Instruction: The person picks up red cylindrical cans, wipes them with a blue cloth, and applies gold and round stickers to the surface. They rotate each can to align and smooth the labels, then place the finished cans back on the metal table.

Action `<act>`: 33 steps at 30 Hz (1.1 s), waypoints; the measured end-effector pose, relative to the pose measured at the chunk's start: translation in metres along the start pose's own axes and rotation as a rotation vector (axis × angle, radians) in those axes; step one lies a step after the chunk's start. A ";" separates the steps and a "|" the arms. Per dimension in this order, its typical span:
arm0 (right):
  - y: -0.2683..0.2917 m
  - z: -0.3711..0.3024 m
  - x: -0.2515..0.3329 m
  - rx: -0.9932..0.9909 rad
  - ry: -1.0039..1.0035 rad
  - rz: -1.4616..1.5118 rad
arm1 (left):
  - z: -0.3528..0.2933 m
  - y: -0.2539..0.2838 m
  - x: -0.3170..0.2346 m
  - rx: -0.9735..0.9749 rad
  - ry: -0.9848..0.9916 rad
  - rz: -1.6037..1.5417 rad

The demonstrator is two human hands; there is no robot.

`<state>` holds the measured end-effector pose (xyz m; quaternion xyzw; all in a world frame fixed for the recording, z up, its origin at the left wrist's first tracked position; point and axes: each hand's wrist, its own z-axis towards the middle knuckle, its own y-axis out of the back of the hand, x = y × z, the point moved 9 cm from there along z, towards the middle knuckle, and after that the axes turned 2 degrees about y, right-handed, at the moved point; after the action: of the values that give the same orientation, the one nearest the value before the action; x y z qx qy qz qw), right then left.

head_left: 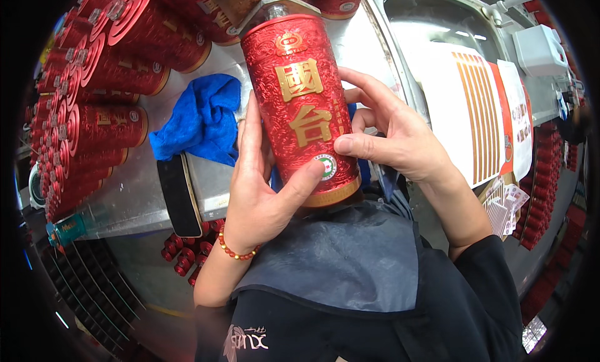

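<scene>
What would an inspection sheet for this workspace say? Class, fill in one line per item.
Surface: metal bench, shiny, partly covered.
Job's things: red bottle with gold trim, held upright between both hands; round sticker near its base.
Clutter: blue cloth; dark phone at the bench edge.
Hands: left hand wraps the bottle, thumb by the sticker; right hand presses its side.
Cables: nothing seen.
Surroundings: stacked red bottles lying at left; sticker sheets at right.

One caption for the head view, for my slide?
Both hands hold a red bottle above a metal table.
</scene>
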<state>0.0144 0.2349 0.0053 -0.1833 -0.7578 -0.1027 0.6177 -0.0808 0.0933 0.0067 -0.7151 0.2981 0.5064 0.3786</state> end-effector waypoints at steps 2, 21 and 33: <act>0.011 0.003 -0.006 -0.017 -0.020 0.065 | -0.001 0.001 0.001 -0.002 -0.021 0.022; -0.030 0.026 0.115 0.298 0.366 -0.515 | -0.001 0.008 -0.017 -0.093 -0.290 0.526; -0.012 0.050 0.122 0.125 0.324 -0.628 | 0.020 0.014 -0.021 -0.174 -0.303 0.294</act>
<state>-0.0561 0.2619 0.1145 0.1152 -0.6742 -0.2686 0.6782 -0.1087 0.1039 0.0195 -0.6096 0.2940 0.6817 0.2779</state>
